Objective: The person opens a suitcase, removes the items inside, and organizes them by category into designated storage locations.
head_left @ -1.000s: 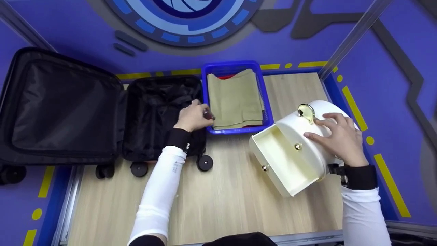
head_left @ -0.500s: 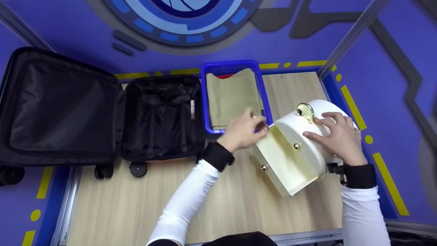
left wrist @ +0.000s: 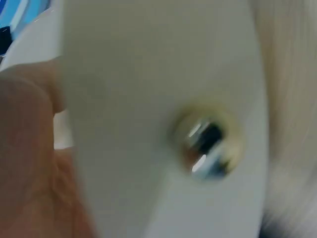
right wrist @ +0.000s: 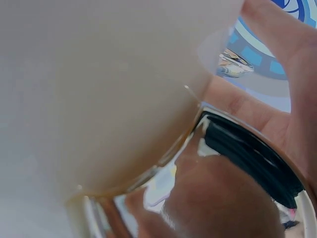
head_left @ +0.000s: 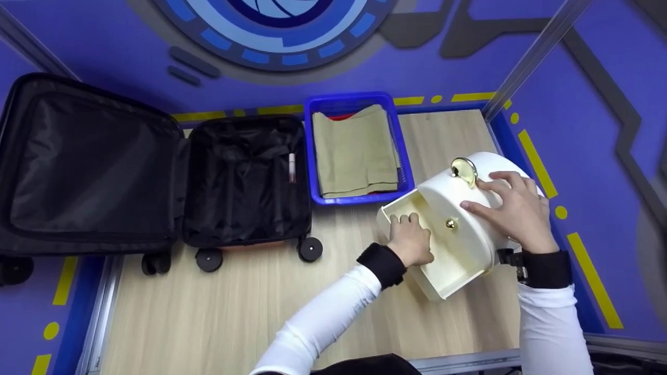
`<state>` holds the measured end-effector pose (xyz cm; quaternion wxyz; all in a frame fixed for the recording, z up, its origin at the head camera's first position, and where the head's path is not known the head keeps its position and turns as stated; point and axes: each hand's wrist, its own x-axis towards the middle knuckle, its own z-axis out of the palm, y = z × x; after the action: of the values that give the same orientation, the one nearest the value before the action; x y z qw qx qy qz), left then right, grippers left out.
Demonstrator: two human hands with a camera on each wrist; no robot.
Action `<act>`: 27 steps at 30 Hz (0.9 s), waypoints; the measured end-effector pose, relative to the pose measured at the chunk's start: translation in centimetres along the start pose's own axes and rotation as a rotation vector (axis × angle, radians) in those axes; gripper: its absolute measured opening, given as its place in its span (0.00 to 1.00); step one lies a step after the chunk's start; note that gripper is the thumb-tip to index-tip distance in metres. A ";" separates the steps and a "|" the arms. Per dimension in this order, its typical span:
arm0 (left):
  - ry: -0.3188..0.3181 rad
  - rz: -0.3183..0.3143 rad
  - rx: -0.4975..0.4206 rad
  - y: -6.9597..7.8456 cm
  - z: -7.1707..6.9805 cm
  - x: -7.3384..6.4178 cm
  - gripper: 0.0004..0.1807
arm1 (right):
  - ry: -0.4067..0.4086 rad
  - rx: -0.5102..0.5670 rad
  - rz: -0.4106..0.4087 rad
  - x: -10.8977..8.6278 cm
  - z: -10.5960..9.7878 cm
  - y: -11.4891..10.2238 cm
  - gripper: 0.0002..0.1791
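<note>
A white rounded drawer box (head_left: 482, 219) with gold knobs stands tilted at an angle on the right side of the table, its lower drawer (head_left: 451, 268) pulled out. My left hand (head_left: 409, 242) reaches over the drawer front into the drawer. The fingertips are hidden there, and I cannot see whether they hold anything. The left wrist view shows the drawer front (left wrist: 148, 99) with its gold knob (left wrist: 213, 141). My right hand (head_left: 513, 208) rests on the curved top, fingers spread, close to a gold-rimmed round fitting (head_left: 464, 171).
A black suitcase (head_left: 245, 237) lies open on the left, with a small pinkish tube (head_left: 292, 167) in it. Beside it a blue basket (head_left: 359, 200) holds folded beige cloth (head_left: 357, 151) and something red. Blue panels (head_left: 417, 67) wall the table (head_left: 260, 312).
My left hand has let go of the small tube in the suitcase, then crossed right and down into the drawer. The right hand stays on the box.
</note>
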<state>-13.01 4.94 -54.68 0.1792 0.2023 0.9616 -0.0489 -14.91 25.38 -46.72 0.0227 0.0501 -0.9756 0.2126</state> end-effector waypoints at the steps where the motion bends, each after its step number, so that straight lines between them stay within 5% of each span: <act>1: -0.015 -0.012 0.007 0.2 0.2 0.1 0.23 | 0.001 -0.001 -0.001 0.0 0.0 0.0 0.40; 12: -0.008 -0.023 -0.012 0.3 0.8 0.6 0.21 | -0.001 -0.006 -0.005 0.4 0.2 -0.3 0.40; 16: 0.057 0.020 -0.062 -0.2 1.2 0.4 0.23 | -0.003 0.002 0.001 0.3 0.3 -0.2 0.40; 19: 0.195 0.109 -0.166 -1.1 1.5 -0.1 0.21 | -0.004 -0.001 0.004 0.3 0.2 -0.1 0.40; 24: 0.509 0.362 -0.409 -3.4 2.3 -1.5 0.16 | -0.006 -0.008 0.003 0.1 0.2 0.0 0.40; 27: 0.685 0.460 -0.513 -5.1 3.1 -2.3 0.15 | -0.004 -0.004 -0.001 0.0 0.1 0.0 0.40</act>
<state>-12.13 -1.12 -56.64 -0.0974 0.3633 0.8766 0.3002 -14.95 25.32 -46.85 0.0208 0.0510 -0.9760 0.2106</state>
